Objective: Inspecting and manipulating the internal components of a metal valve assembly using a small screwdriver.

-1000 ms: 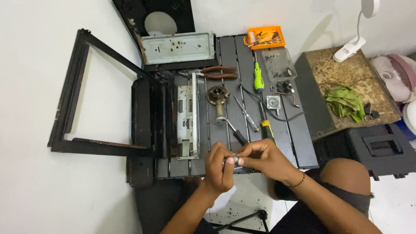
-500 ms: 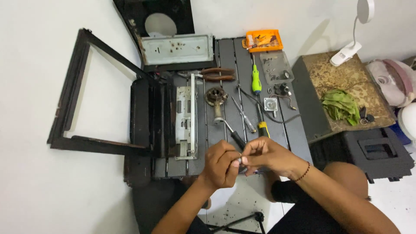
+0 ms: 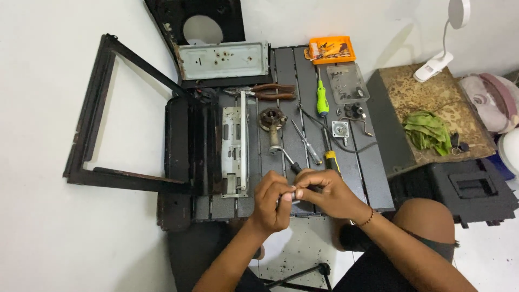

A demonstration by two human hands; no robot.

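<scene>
My left hand (image 3: 273, 203) and my right hand (image 3: 324, 190) meet over the near edge of a dark slatted work table (image 3: 373, 178). Between the fingertips of both sits a small metal part (image 3: 288, 198); its shape is mostly hidden by my fingers. Just beyond my hands lie a black-handled screwdriver (image 3: 289, 160), a yellow-and-black handled screwdriver (image 3: 331, 158) and a thin metal tool (image 3: 306, 142). A round burner piece with a tube (image 3: 272, 123) lies farther back.
A perforated metal plate (image 3: 235, 151) and black panels (image 3: 189, 146) lie left, beside a black frame (image 3: 89, 130). Farther back: pliers (image 3: 273, 92), a green screwdriver (image 3: 322, 100), an orange bit case (image 3: 331, 50), a clear tray of screws (image 3: 348, 84). A side stand with a green cloth (image 3: 430, 132) and a white lamp (image 3: 446, 32).
My hands stay together on the small part, and only the fingers have shifted a little around it. The view has drifted slightly.
</scene>
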